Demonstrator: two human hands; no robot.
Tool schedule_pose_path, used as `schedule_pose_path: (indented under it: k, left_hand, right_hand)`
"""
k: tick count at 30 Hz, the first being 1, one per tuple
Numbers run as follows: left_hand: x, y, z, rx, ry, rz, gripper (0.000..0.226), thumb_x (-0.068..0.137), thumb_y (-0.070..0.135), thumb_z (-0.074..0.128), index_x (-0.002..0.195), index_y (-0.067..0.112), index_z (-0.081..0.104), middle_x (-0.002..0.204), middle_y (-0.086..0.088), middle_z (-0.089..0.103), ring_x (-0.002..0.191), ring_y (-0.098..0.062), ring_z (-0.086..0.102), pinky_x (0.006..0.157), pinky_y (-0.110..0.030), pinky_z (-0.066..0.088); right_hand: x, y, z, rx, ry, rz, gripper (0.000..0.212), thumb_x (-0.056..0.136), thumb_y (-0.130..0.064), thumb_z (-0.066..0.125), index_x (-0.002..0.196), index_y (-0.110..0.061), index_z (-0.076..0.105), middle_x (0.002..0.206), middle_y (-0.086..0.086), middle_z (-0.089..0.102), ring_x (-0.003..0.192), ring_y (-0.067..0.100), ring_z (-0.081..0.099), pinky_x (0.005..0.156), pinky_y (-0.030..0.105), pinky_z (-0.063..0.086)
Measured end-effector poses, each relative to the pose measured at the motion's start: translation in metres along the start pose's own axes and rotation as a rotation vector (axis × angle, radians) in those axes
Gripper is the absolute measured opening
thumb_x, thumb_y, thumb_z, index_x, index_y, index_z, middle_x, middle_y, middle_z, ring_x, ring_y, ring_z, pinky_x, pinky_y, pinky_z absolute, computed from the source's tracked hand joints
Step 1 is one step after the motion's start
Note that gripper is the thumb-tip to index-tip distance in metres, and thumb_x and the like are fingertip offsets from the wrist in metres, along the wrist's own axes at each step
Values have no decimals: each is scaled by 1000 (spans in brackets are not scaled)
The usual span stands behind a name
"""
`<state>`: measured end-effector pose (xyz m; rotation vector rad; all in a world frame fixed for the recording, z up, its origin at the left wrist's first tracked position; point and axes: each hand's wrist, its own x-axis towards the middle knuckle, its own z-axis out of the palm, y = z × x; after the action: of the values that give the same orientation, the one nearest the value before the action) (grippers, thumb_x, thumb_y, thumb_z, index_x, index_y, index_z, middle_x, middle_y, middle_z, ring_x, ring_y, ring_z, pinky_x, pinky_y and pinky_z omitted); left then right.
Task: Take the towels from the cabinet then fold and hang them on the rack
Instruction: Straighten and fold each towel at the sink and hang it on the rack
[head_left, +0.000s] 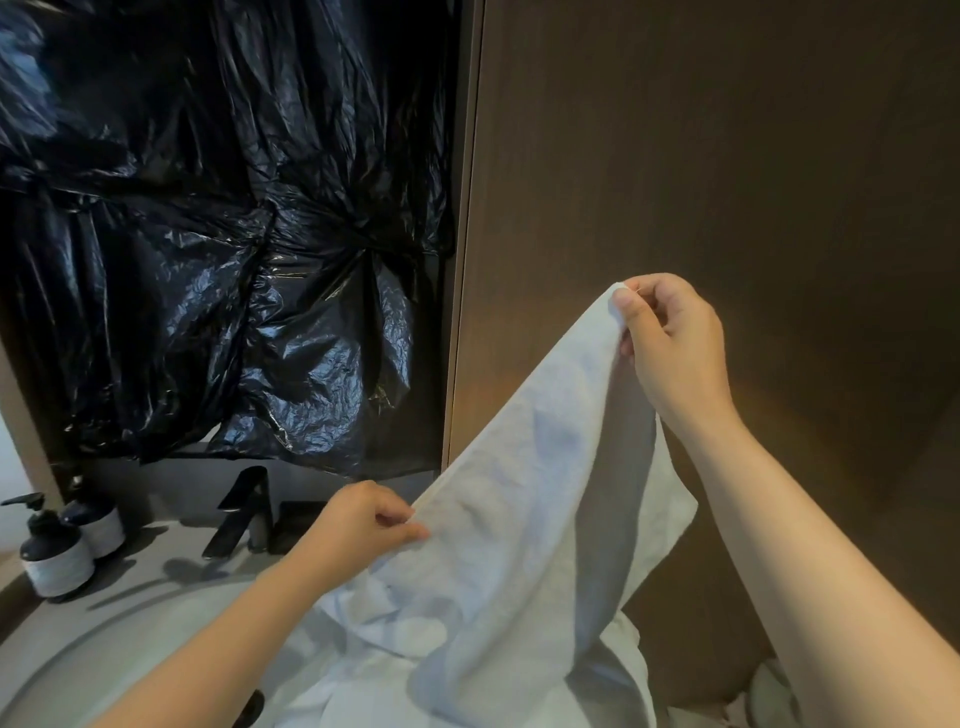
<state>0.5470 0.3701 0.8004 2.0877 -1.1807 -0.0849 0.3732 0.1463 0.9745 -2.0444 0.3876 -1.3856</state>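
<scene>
I am pinching the white cloth towel (519, 545), right hand (670, 343) high, left hand (363, 519) low. Levelling its edge first should square the fold.

Black plastic sheeting (223, 234) hangs above faucet (244, 512) and two pump bottles (52, 553).

No text, number, brand or sign can be read in the head view. The pump bottle (54, 564) at the left edge of the counter and the second bottle (101, 527) just behind it each carry a pale wrap-around label. Any print on these labels is too small and blurred to read.
</scene>
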Motion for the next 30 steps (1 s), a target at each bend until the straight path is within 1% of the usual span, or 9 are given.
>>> schedule_pose_path:
  k: [2,5,9,11,14,21,24,26,30]
  left_hand:
    - [-2,-7,-1,-9,48,-35,43,81,31,77,51,17,50,54,-1,37,52,-8,35,56,-31,33]
    - [-2,-11,-6,29,144,-85,32,85,29,74,58,17,62,57,-2,45,53,-9,38,56,-27,33]
    - [2,-5,-16,-10,327,-130,45,86,28,72,46,36,52,45,12,46,48,-6,39,52,-26,30]
    - [4,-4,-22,-43,404,-167,26,82,33,75,59,35,64,50,16,55,51,-4,48,52,-22,33]
    - [6,-6,-31,-11,407,-207,17,80,35,77,69,25,70,63,9,65,62,-9,59,55,-21,41]
    - [8,-9,-35,-151,433,-288,23,73,36,82,79,24,63,62,3,63,60,-13,62,57,-21,44]
    - [12,-8,-39,-110,411,-269,18,83,37,74,75,24,64,58,4,58,57,-12,57,54,-22,40]
    - [17,-7,-42,-105,428,-296,26,89,39,66,73,19,61,62,2,58,61,-17,55,55,-26,38]
    - [32,8,-54,-265,529,-366,32,95,42,54,98,11,59,85,-8,64,75,-23,60,61,-31,42]
  right_hand:
    - [1,1,-2,-6,4,7,16,99,-34,52,101,-22,63,89,-9,62,78,9,61,59,3,44]
    - [-2,5,-4,9,1,13,16,99,-33,52,100,-20,63,86,-7,63,74,8,61,58,4,43]
    - [-6,13,-8,39,28,34,17,99,-31,52,100,-18,63,85,-2,63,71,9,60,57,4,44]
    - [-4,16,-12,47,55,52,17,100,-31,51,101,-19,63,88,-2,63,74,10,61,58,4,44]
    - [-2,22,-17,45,84,72,17,100,-31,51,103,-20,63,91,-1,64,77,11,62,58,5,45]
    - [-2,34,-24,29,108,94,16,100,-30,50,102,-21,62,90,1,64,78,13,61,64,14,46]
    - [-2,40,-25,20,128,114,17,100,-31,50,102,-20,62,90,0,63,79,13,61,65,14,44]
    - [-1,43,-26,5,151,128,17,100,-32,49,102,-20,62,91,-3,63,82,12,61,66,13,44]
    - [1,50,-26,-16,198,144,20,101,-33,47,102,-19,60,89,-3,62,83,11,60,67,13,42]
